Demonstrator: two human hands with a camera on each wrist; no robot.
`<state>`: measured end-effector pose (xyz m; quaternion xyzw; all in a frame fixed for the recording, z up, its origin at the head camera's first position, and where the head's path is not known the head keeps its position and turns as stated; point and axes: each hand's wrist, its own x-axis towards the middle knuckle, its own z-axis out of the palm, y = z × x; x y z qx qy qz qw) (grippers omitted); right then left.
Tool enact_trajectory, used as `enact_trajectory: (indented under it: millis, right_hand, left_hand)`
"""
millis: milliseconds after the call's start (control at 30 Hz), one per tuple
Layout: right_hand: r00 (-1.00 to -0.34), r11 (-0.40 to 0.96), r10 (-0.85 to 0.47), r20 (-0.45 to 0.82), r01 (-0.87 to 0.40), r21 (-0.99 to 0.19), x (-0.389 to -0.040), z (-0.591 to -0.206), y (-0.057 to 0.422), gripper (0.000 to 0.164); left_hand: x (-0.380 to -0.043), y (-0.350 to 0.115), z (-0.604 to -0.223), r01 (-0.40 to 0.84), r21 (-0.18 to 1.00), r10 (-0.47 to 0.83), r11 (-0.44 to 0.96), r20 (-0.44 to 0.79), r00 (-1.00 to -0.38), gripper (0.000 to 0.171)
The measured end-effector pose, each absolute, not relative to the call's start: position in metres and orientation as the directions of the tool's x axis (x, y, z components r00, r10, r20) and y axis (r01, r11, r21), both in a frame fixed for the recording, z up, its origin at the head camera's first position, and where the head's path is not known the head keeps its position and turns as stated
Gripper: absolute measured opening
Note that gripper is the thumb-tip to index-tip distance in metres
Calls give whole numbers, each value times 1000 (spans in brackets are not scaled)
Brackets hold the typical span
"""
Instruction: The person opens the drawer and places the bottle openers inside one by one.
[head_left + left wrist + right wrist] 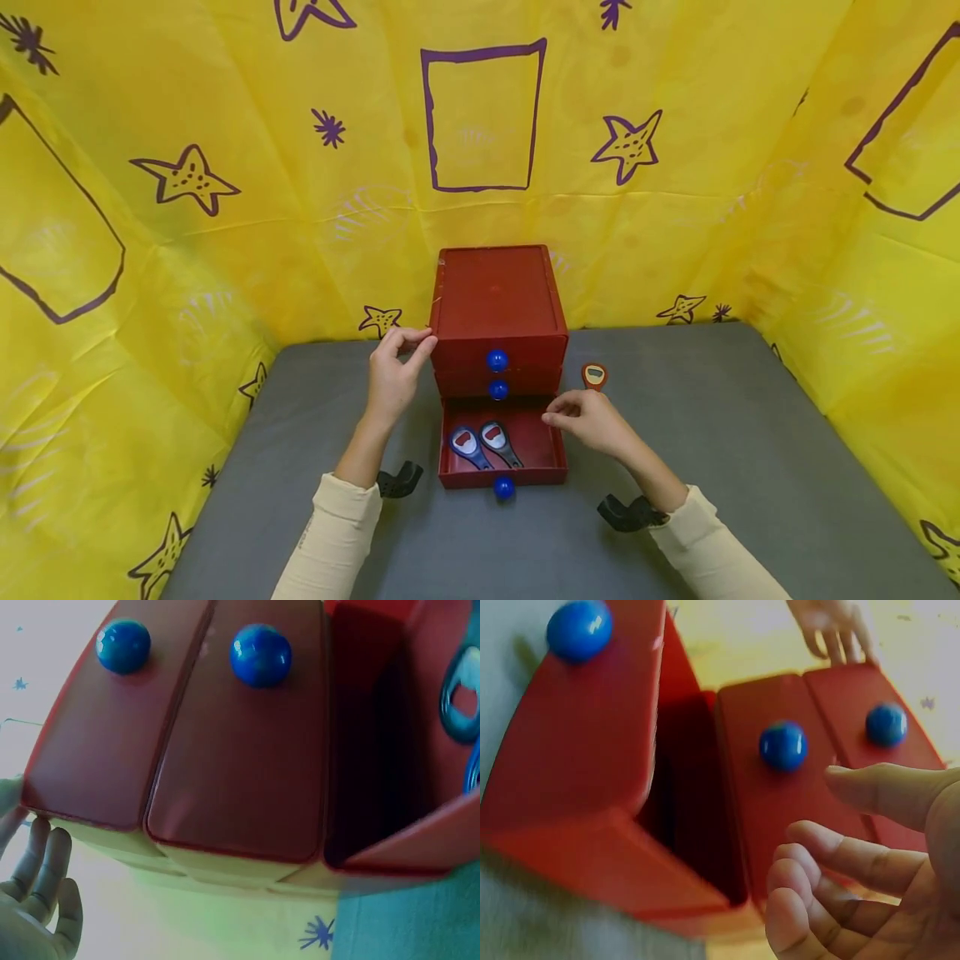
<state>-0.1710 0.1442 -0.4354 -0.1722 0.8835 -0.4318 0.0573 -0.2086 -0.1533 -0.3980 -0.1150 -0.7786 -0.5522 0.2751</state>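
A small red drawer cabinet point(498, 292) has its bottom drawer point(543, 442) pulled out, while the two drawers above are closed. Inside the pulled-out drawer lie a blue bottle opener point(468, 447) and a black bottle opener point(499, 442), side by side. My left hand point(393, 375) is at the cabinet's upper left front corner, its fingertips at the edge. Over the right side of the bottom drawer is my right hand point(596, 422), fingers loosely bent with nothing in them. Just beyond it, a red bottle opener point(595, 376) lies on the table, partly hidden by that hand.
Round blue knobs point(504, 487) stick out from the drawer fronts. The grey table point(315, 500) is bounded at the back and sides by a yellow cloth point(285, 250) with purple drawings. A black wrist mount point(630, 512) sits on each forearm.
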Motion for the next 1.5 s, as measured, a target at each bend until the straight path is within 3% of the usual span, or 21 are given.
enact_trajectory:
  millis: [333,833,1200,1500]
  right_hand:
    - [-995,664,-102,-9,-62,-745,-199,-458,182,21]
    - [-992,774,124,-4,99,-626,-233,-496,191,31]
    - [-992,858,120,41,83,-507,-240,-505,182,44]
    - [-987,879,117,114,50,-474,-239,-507,184,20]
  left_hand:
    - [-201,-147,-387,438,833,-151,337,507,-849,19]
    - [-191,-143,-375,457,834,-162,309,519,-839,18]
    - [-188,-141,-373,462,829,-163,317,527,-834,18]
    - [-187,-140,-373,448,836,-161,317,513,-843,19]
